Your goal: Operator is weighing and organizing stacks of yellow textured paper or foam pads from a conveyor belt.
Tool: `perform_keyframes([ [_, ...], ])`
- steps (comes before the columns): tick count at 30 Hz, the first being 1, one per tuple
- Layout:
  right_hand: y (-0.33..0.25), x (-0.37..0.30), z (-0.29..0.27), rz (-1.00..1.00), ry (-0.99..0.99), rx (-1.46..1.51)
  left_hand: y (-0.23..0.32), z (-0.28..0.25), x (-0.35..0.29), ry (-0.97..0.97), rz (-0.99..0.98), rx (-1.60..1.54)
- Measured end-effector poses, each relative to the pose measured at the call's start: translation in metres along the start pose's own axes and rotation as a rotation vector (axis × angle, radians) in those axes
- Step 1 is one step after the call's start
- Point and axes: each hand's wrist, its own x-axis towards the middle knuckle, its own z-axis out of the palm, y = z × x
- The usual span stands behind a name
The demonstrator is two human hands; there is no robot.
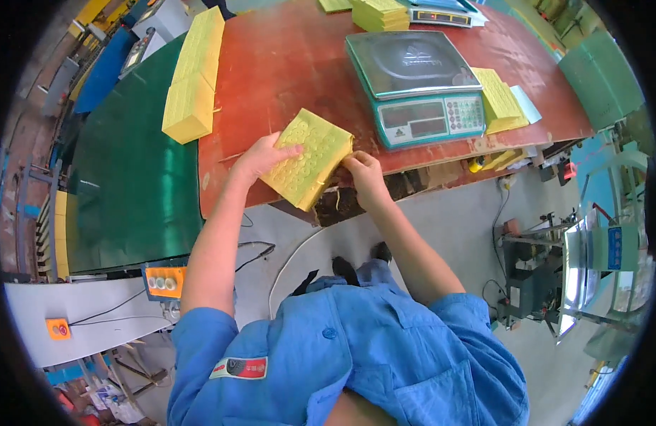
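A thick bundle of yellow sheets (pixel 310 153), embossed with round patterns, is tilted over the front edge of the red table. My left hand (pixel 260 156) grips its left side, thumb lying across the top face. At the opposite edge, the fingers of my right hand (pixel 363 174) are pinched together against the bundle's side; what lies between them is hidden. A thin yellow strip (pixel 337 199) dangles below the bundle, close to my right hand.
The worn red table (pixel 271 64) carries a teal-and-grey weighing scale (pixel 427 89), yellow stacks (pixel 189 106) at left, more yellow bundles (pixel 498 103) right of the scale, and a second scale (pixel 445 14) at the back. A dark green surface (pixel 129 163) adjoins on the left. Cables cross the floor.
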Motion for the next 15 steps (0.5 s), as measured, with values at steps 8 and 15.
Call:
perform_keyframes([
  [8,0.042,-0.058,-0.055,0.119,-0.339,-0.585,0.014,-0.001,-0.005,-0.003,-0.037,0.111],
  [15,0.009,-0.041,-0.052,-0.345,-0.181,-0.889,0.04,0.04,-0.01,0.47,0.564,0.889],
])
